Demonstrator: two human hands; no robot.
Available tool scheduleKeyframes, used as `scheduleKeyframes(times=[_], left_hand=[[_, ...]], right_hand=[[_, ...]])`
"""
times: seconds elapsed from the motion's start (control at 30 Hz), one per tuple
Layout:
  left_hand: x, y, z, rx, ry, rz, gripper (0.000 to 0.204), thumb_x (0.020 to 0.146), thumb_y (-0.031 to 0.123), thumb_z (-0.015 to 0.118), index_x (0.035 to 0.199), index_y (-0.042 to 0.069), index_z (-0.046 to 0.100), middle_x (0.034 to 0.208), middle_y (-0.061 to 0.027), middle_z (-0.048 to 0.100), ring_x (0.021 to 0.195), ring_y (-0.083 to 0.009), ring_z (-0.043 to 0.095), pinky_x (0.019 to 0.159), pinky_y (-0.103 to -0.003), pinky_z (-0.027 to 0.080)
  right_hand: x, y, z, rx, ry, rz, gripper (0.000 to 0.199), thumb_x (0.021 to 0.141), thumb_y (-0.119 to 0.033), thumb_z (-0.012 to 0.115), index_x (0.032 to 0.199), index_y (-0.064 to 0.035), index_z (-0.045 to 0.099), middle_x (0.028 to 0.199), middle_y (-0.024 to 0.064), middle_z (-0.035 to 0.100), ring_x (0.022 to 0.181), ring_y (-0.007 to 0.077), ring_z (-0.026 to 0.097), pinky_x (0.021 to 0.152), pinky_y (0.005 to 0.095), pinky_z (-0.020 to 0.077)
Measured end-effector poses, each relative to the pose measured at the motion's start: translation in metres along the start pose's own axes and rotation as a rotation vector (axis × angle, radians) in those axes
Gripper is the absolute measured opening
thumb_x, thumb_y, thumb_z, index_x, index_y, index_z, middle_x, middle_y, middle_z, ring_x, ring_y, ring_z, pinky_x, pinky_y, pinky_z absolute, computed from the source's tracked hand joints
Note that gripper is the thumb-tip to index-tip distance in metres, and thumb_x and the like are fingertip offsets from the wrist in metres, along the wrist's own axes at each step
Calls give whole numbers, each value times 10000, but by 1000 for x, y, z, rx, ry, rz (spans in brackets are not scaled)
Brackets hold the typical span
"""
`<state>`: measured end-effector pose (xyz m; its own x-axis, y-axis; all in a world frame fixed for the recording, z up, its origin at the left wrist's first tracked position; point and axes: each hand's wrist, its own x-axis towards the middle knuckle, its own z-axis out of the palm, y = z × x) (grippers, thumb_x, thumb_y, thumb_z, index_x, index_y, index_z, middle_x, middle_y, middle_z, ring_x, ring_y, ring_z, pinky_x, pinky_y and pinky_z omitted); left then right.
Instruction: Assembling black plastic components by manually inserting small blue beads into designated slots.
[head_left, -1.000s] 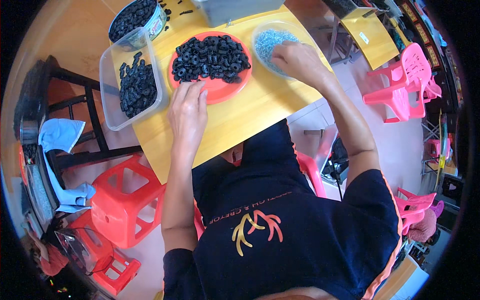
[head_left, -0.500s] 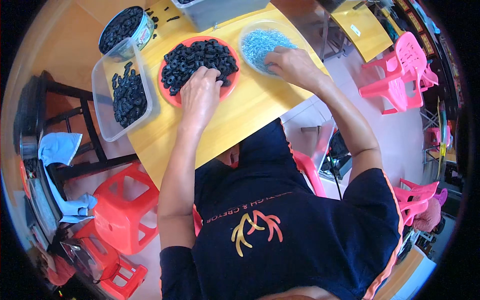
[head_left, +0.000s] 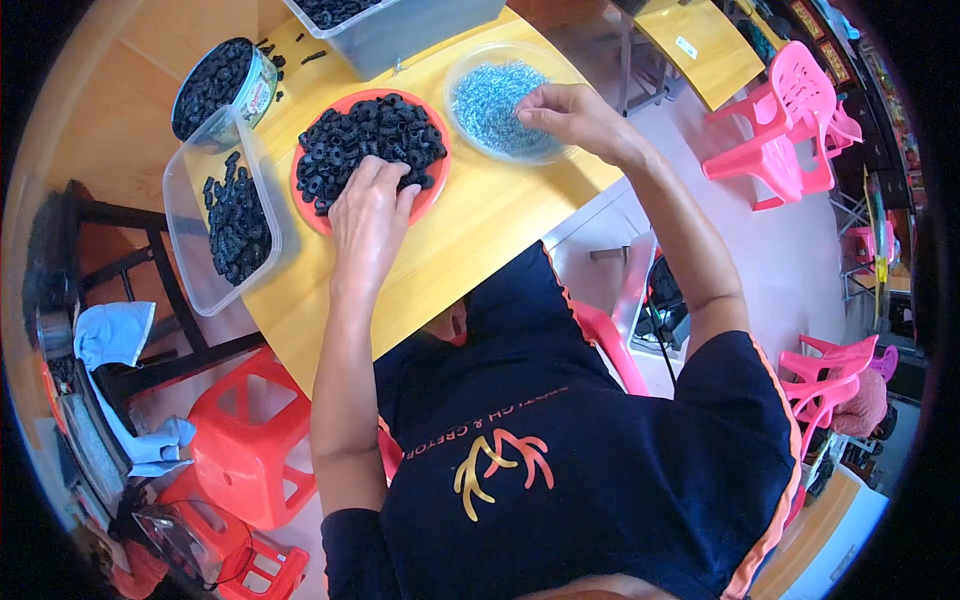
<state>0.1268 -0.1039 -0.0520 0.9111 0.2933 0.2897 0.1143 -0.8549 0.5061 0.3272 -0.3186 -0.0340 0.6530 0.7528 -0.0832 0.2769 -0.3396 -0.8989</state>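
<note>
My left hand rests at the near edge of an orange-red plate heaped with small black plastic parts. Its fingers curl down into the heap, and their tips are hidden. To the right, my right hand is over a round clear bowl of tiny light-blue, shiny pieces. The thumb and forefinger there are pressed together in a pinch; anything between them is too small to make out.
Left of the plate stands a clear rectangular tub holding black parts. Behind it is a round tin full of black parts. A grey bin sits at the table's far side. Red stools and pink chairs stand around.
The whole view has shifted a little. My right hand's fingertips have come up from among the light-blue pieces and closed in a pinch. My left hand stays at the black parts.
</note>
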Motion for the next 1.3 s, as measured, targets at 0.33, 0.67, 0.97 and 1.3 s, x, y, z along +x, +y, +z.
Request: scheduleKeyframes(times=[0.33,0.67,0.97,1.3], left_hand=[[-4,-15,6,-574,-23,-267,182,834,77,670,997,-4,675,886,-99,669,712,-181,651,665,-307,504],[-31,8,-17,-1154,-138,-276,196,866,45,660,1059,12,672,883,-30,674,720,-79,616,611,-220,468],[-39,29,-34,-871,-49,-120,166,834,2,665,997,-14,685,851,-57,666,709,-116,629,622,-255,497],[-67,24,-27,-809,-67,-33,151,819,-18,654,968,-28,677,850,-98,652,713,-157,632,637,-274,503]], right_hand=[[-20,-25,15,105,-77,-6,197,909,-216,640,1003,-44,653,895,-14,627,845,67,553,746,216,440],[-42,-87,63,-29,-235,-265,145,901,-154,641,945,-17,647,839,31,638,792,91,583,697,251,465],[-48,-107,63,-431,-187,-497,128,794,-106,642,867,0,634,813,140,640,699,274,632,625,365,500],[-50,-94,74,-301,-365,-413,111,823,-91,690,842,-2,625,697,67,584,594,168,561,541,290,443]])
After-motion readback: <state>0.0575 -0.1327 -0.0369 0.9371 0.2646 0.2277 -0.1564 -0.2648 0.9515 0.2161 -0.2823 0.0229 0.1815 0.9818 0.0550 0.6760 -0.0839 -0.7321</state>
